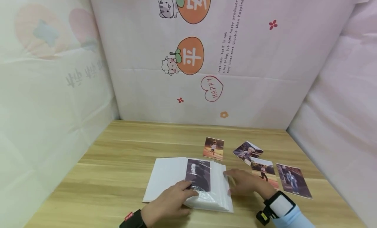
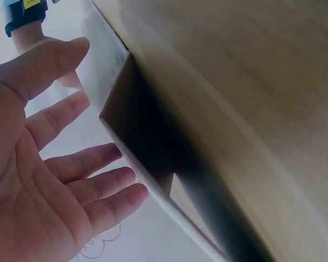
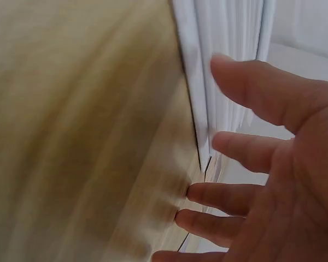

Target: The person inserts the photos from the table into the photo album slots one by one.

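Left grip (image 1: 170,201) flat, open on photo album (image 1: 165,175); right grip (image 1: 244,182) open, touching its right edge.

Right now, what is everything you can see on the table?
White photo album: one, open, front middle of the table.
Black-and-white portrait photo: one, in the album's top sleeve.
Loose colour photos: four, right of the album, beyond and beside the right hand.
Light wooden table: one, under everything.
Cartoon-printed cloth: pale, walls behind and at the sides.
Hands: left hand rests on the album; right hand touches its page edges.
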Demonstrator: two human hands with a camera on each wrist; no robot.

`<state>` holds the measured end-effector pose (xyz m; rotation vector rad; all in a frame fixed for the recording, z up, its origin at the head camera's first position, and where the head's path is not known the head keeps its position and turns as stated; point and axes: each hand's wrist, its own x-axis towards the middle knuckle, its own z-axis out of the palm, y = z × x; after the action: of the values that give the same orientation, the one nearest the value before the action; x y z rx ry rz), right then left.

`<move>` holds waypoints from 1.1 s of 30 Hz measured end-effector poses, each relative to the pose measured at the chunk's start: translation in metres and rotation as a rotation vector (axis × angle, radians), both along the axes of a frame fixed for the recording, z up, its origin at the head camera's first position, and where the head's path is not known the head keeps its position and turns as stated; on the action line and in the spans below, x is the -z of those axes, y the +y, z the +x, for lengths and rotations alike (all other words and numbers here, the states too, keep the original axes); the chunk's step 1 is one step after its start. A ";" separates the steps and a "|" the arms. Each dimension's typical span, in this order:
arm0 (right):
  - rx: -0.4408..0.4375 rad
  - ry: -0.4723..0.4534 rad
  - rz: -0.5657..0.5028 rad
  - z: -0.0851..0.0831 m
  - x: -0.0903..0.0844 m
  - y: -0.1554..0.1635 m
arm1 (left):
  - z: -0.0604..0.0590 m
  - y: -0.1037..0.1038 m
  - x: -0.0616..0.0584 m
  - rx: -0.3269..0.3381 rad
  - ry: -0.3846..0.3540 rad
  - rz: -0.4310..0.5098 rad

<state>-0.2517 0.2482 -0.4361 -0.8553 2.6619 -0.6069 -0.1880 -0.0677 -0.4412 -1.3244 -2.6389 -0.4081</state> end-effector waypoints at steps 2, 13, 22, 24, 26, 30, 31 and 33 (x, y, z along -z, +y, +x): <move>0.022 -0.030 0.023 0.005 0.001 0.002 | -0.001 0.001 0.000 -0.009 -0.012 -0.014; 0.025 -0.028 0.043 0.010 0.003 0.003 | 0.000 0.003 -0.002 -0.053 -0.043 -0.025; 0.003 -0.015 0.039 0.009 0.004 0.003 | -0.006 0.005 0.000 -0.120 -0.067 0.016; 0.002 -0.013 0.041 0.009 0.004 0.003 | -0.008 0.005 -0.001 -0.114 -0.081 0.020; -0.001 -0.011 0.044 0.010 0.004 0.002 | -0.010 0.004 -0.002 -0.097 -0.100 0.032; -0.005 -0.012 0.040 0.011 0.004 0.002 | -0.013 0.001 -0.003 -0.057 -0.140 0.062; -0.004 -0.009 0.040 0.012 0.004 0.002 | -0.014 0.001 -0.004 -0.049 -0.145 0.067; 0.000 -0.003 0.042 0.012 0.003 0.002 | -0.014 0.000 -0.004 -0.036 -0.146 0.074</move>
<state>-0.2397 0.2506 -0.4395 -0.8418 2.6623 -0.5504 -0.2024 -0.0676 -0.4372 -1.2681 -2.7304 -0.6134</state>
